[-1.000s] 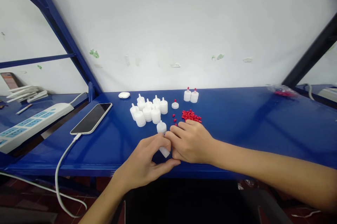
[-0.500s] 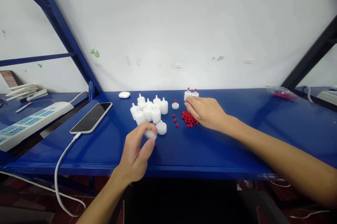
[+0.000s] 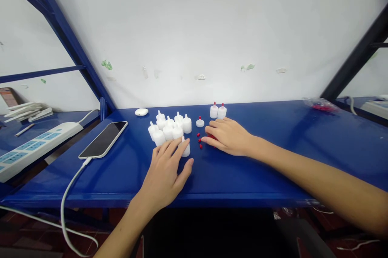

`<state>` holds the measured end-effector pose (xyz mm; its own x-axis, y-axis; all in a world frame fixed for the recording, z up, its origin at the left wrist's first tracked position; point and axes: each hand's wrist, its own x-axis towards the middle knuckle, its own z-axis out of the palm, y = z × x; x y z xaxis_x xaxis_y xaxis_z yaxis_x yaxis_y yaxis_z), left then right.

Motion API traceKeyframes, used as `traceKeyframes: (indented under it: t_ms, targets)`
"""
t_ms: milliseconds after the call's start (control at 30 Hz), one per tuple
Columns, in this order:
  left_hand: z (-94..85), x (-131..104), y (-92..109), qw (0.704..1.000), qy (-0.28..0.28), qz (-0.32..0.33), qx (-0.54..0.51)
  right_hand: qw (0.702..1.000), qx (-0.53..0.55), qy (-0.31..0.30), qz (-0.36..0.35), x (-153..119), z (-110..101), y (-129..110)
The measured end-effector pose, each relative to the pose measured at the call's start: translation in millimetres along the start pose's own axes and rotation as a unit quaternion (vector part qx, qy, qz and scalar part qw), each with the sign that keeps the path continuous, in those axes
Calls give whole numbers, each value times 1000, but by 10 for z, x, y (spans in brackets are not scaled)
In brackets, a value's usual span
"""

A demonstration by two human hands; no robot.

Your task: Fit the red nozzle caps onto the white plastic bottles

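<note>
Over the front of the group of white nozzle bottles (image 3: pixel 168 129), my left hand (image 3: pixel 166 169) has its fingers spread. Its index finger touches or nearly touches an upright white bottle (image 3: pixel 186 151), and its thumb is apart from that bottle. My right hand (image 3: pixel 228 136) lies low over the pile of red caps (image 3: pixel 213 137), thumb and fingers apart, mostly covering it. A few loose red caps (image 3: pixel 199 140) lie to its left. Behind them is a low white nozzle piece (image 3: pixel 200 123) with a red tip. Two white bottles (image 3: pixel 214 111) with red tips stand at the back.
A phone (image 3: pixel 103 140) with a white cable lies on the blue table (image 3: pixel 242 185), left of the bottles. Near the wall is a small white case (image 3: pixel 141 111). A power strip (image 3: pixel 36 144) sits at far left, and a plastic bag with red pieces (image 3: pixel 323 106) at back right.
My left hand has let go of a blurred white object and spread its fingers near the front bottle. My right hand has moved from the red-tipped bottles forward and left onto the red pile.
</note>
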<state>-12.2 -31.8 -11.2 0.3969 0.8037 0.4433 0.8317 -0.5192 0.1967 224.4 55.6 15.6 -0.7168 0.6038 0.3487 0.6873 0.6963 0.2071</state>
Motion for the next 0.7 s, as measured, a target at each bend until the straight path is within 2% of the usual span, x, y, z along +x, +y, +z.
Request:
traceKeyframes:
  t_ms: [133,200,333,467,600,700]
  targets:
    - [2,-1,10,1000,3,3,15,997,47,48,45,66,36,109]
    - [3,-8,14,1000,15,-3,18,995,71,50,44,141,110,196]
    - [0,-28,23,998,57,-25,7,997,70,10,9,347,282,359]
    - [-13,-31,32,997,75,-30,-9,998,42,-31,-19,511,353,424]
    - [-58,-43,42,992,94,32,-76,998,43,-52,-15,558,301,454]
    - [-101,-81,44,978,112,85,-155,990,132,-29,26,499,176,460]
